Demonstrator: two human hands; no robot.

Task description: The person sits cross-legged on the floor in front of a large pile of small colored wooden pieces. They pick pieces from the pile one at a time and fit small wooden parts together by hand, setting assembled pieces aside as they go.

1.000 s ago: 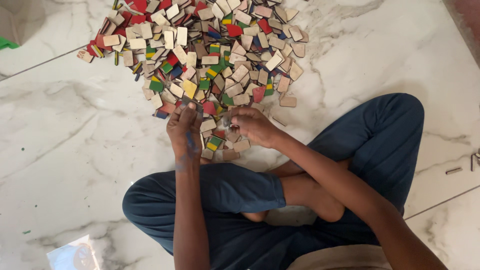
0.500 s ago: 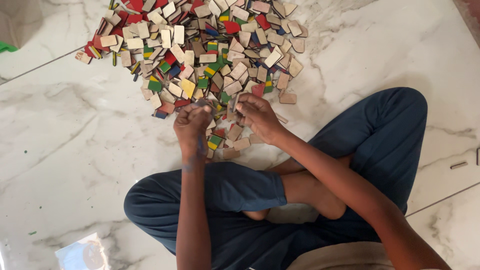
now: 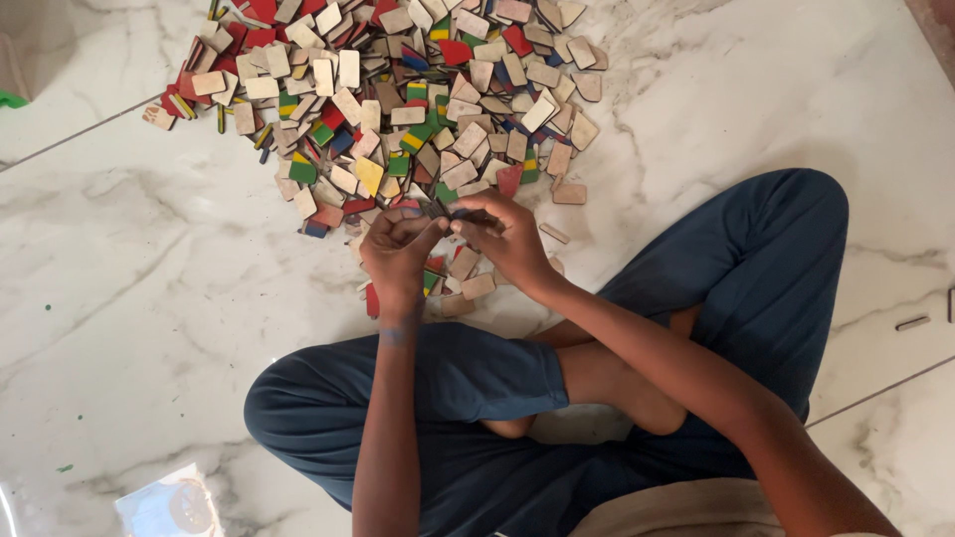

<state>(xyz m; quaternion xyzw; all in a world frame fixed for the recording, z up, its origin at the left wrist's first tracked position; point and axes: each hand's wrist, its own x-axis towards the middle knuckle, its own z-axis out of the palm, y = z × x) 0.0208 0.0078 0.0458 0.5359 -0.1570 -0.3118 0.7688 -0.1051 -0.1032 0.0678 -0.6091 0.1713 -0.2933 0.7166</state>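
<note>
A small stack of tiles (image 3: 443,221) sits pinched between both hands, just above the near edge of the pile (image 3: 398,99) on the floor (image 3: 129,298); the left hand (image 3: 398,249) has its fingers (image 3: 413,219) curled tight round the stack from one side; the right hand (image 3: 507,239) closes thumb and fingertips on the other end, so both grip the same bundle; how many tiles it holds I cannot tell. Under the hands lie a few loose pieces, a red tile (image 3: 372,300) by the left wrist and plain wooden ones (image 3: 477,286) under the right. Beyond them the pile spreads wide across the white marble: flat rounded rectangles, mostly bare wood, mixed with red, green, yellow and blue; one plain tile (image 3: 569,194) lies at its right fringe. The person sits cross-legged in blue trousers (image 3: 756,268), a bare foot (image 3: 607,383) tucked in between the knees; a pale plastic packet (image 3: 164,502) lies near the left knee; small dark bits (image 3: 912,322) lie far right.
</note>
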